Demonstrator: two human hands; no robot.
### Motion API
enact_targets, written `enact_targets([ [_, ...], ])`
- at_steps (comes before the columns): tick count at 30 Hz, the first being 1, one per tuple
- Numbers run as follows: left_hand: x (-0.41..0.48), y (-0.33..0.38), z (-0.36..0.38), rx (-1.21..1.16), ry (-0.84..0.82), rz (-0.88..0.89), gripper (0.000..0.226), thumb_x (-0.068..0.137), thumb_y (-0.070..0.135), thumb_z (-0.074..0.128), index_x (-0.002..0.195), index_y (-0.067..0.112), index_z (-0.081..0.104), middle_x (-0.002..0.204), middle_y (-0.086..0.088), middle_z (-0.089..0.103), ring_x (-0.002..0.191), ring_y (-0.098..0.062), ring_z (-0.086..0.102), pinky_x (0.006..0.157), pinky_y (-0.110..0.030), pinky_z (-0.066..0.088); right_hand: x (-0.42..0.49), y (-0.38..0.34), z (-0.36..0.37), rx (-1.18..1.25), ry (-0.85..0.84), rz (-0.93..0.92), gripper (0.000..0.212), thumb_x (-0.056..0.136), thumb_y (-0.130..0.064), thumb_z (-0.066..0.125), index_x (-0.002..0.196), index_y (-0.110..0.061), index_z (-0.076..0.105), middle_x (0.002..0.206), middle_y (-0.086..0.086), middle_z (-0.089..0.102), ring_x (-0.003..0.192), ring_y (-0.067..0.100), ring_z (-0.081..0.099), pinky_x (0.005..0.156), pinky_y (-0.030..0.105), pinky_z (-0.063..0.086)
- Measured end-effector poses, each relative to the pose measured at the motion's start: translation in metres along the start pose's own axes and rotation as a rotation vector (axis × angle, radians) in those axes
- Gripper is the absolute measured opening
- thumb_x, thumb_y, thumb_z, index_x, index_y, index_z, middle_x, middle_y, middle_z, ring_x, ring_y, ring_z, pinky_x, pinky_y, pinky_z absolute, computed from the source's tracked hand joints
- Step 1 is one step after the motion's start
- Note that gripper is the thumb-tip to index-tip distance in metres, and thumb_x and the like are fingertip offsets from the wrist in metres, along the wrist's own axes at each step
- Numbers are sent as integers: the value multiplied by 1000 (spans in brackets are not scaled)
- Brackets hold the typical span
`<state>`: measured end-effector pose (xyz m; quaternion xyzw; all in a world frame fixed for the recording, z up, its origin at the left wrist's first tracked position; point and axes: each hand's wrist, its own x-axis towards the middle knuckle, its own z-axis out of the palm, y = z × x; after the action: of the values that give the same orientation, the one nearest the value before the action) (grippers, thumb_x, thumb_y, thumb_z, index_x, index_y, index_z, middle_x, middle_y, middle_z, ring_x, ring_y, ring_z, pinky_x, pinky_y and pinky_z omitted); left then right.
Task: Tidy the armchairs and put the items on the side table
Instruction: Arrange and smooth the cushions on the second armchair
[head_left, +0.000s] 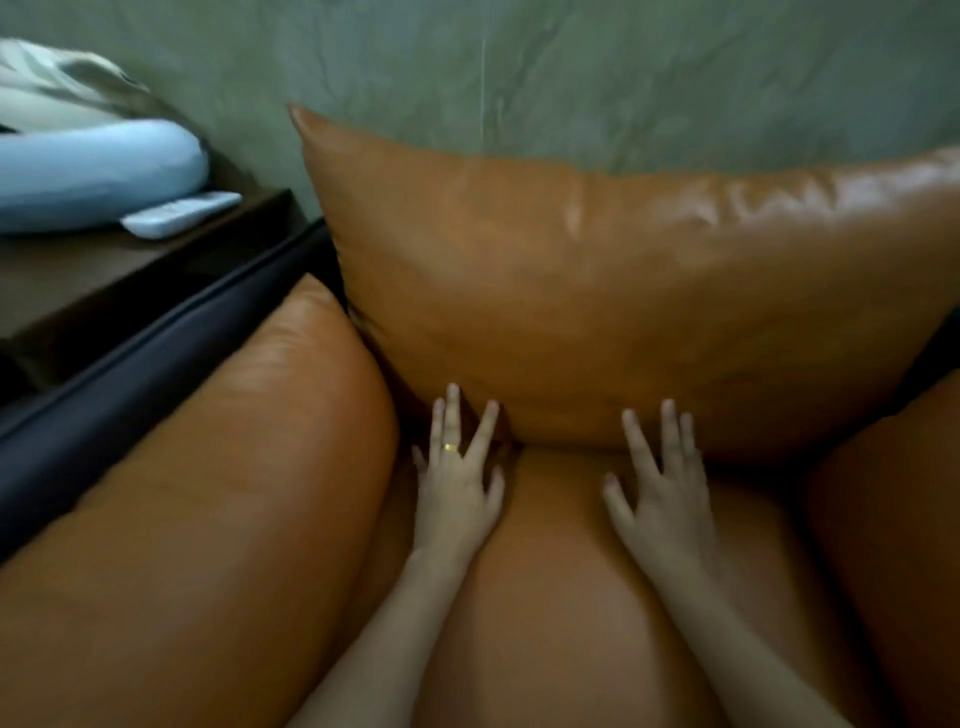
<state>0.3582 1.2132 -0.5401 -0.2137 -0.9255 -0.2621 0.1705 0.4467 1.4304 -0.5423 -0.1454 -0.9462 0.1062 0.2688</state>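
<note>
I look down at an orange leather armchair. Its big back cushion (597, 291) leans against the grey wall. My left hand (460, 483), wearing a gold ring, lies flat with fingers spread at the cushion's lower left edge, above the seat (550, 597). My right hand (660, 483) is also open and flat, its fingertips touching the bottom of the back cushion. Neither hand holds anything. The dark wooden side table (78, 291) stands to the left with a white remote (179, 214) and a light blue neck pillow (98, 171) on it.
The left arm cushion (218, 467) bulges beside my left forearm, with the chair's black frame (130, 364) between it and the side table. The right arm cushion (893, 519) is at the right edge. A white bag-like item (57, 83) lies behind the blue pillow.
</note>
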Motion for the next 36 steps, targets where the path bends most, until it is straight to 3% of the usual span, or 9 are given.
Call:
enact_targets([
  [3,-30,-6,-15,21,-156,-102,73,96,38,47,157,44,7,168,3,-8,154,-18,-10,118,-60,23,-32,-11,-15,8,-256,112,73,93,-60,40,157,-45,9,168,-6,-7,155,20,-4,119,51,30],
  [5,-50,-5,-26,50,-270,-186,63,98,45,39,157,41,14,167,3,9,154,-16,2,122,-52,14,-52,-23,-25,-48,-445,119,76,86,-70,15,157,-45,10,169,-6,2,156,20,1,123,48,19],
  [7,-70,-2,-40,97,-361,-235,58,100,50,31,156,38,20,167,5,14,154,-14,7,123,-46,5,-70,-38,-37,-109,-579,124,72,91,-70,10,158,-43,11,169,-6,4,156,19,-2,125,45,6],
  [16,-183,-8,-112,33,-444,-220,59,104,52,24,158,38,8,167,9,-9,152,-11,-13,121,-31,3,-130,-80,-72,-122,-629,85,64,99,-64,12,158,-42,0,169,-6,-4,155,25,-9,124,49,-1],
  [21,-238,-4,-135,62,-486,-229,61,102,55,18,158,37,1,166,12,-14,152,-11,-16,122,-43,8,-165,-95,-84,-90,-631,73,63,101,-61,17,159,-41,4,169,-6,-3,155,25,-7,124,49,-1],
  [26,-268,13,-172,108,-582,-131,64,102,51,30,158,37,2,166,10,-11,153,-11,-12,123,-39,9,-167,-108,-93,40,-727,81,60,102,-60,25,158,-43,11,168,-10,-2,155,25,-9,121,55,-6],
  [31,-267,23,-234,78,-358,-5,60,100,41,40,156,37,18,166,15,1,151,-2,-8,113,-29,37,-150,-167,-105,434,-623,-36,52,104,-47,40,154,-45,25,165,-16,12,155,19,-4,123,54,2],
  [34,-249,20,-274,106,-108,31,56,99,38,45,153,29,33,163,11,23,152,-2,5,113,-16,20,-125,-217,-117,639,-544,-162,50,104,-40,44,153,-40,31,161,-19,18,155,15,1,122,39,11],
  [36,-231,18,-300,206,-11,22,58,100,38,44,155,26,32,162,7,27,153,-7,9,119,-22,8,-106,-249,-126,704,-525,-251,50,106,-38,42,154,-37,32,162,-18,18,153,8,1,120,31,11],
])
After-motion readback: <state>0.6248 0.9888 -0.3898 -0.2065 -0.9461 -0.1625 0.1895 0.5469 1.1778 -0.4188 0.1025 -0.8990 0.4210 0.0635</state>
